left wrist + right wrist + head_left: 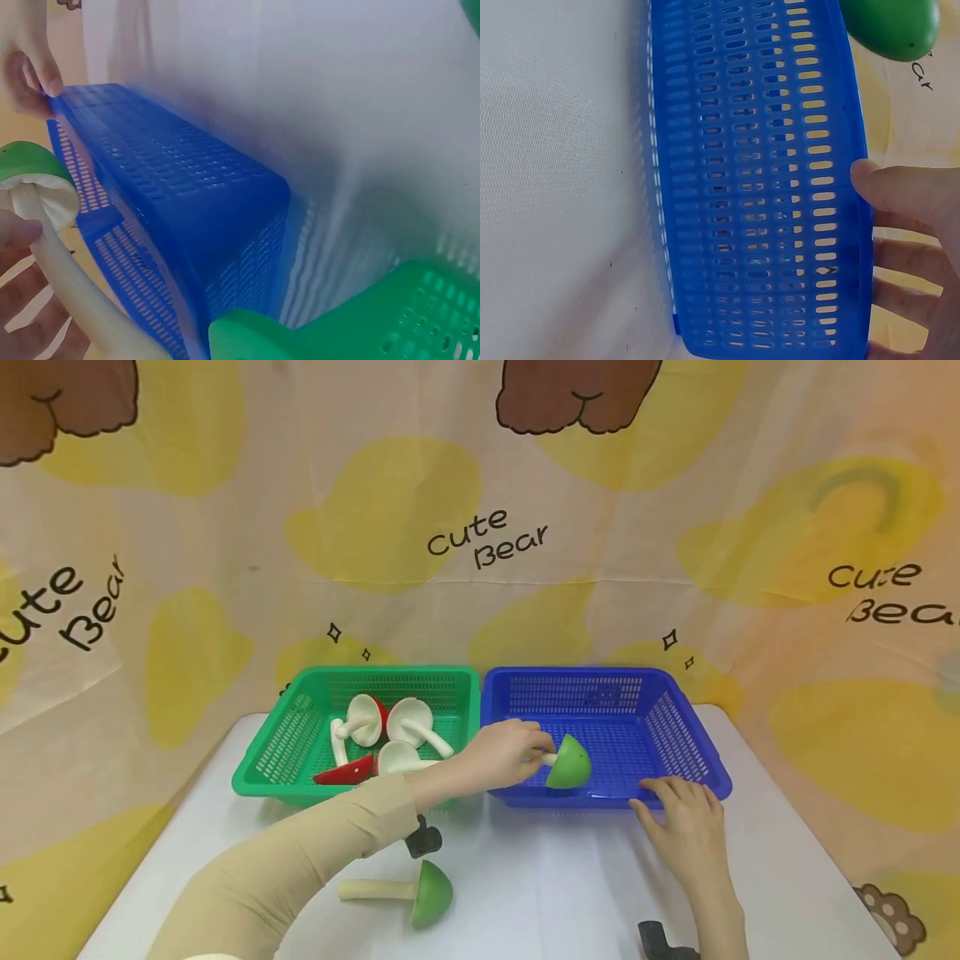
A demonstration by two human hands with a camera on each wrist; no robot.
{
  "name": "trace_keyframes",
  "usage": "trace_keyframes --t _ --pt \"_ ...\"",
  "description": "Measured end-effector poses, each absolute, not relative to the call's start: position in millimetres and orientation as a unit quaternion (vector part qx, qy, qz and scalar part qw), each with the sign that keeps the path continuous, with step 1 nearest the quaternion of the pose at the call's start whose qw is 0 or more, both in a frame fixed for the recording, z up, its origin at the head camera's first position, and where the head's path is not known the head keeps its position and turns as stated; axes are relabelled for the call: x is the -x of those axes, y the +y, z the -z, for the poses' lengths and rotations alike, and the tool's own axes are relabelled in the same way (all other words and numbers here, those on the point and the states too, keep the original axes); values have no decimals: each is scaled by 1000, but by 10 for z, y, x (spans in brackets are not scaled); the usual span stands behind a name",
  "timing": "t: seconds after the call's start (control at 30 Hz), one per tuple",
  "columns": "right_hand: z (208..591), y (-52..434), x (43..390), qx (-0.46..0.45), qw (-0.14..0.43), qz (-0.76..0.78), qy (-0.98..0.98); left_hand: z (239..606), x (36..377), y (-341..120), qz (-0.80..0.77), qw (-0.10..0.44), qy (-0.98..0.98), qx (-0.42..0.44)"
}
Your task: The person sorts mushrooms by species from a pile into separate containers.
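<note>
My left hand [517, 750] pinches a green-capped toy mushroom [572, 763] by its pale stem [71, 281]. The mushroom is held over the blue basket [600, 797], its cap pointing to the right. At that basket's front right, my right hand [686, 827] grips the rim. The right wrist view shows the thumb [885, 187] on the outer side and the other fingers past the rim. Another green-capped mushroom [432, 895] lies on the table in front of the baskets, its stem toward the left.
The green basket [262, 789] stands left of the blue one and holds several red-capped mushrooms [347, 772] with white stems. A white table [540, 893] bears both baskets, and a patterned cloth [525, 610] hangs behind. Black wrist mounts [424, 839] show by the arms.
</note>
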State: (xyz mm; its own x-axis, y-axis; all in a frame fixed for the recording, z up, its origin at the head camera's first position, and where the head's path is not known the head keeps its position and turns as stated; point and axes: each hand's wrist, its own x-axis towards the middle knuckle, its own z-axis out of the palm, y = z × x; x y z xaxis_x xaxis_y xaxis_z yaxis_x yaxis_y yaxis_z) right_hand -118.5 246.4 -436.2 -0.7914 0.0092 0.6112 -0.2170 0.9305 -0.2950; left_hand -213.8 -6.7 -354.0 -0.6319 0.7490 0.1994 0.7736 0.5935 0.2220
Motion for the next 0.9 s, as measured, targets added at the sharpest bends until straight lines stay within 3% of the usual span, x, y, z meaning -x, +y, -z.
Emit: trace_keyframes --t 0.5,0.9 --pt "4367 2484 1190 -57 325 -180 -927 3612 2490 304 144 -66 -916 368" --pt "4357 2483 1193 -44 297 -179 -937 3813 2667 482 101 -111 -935 322"
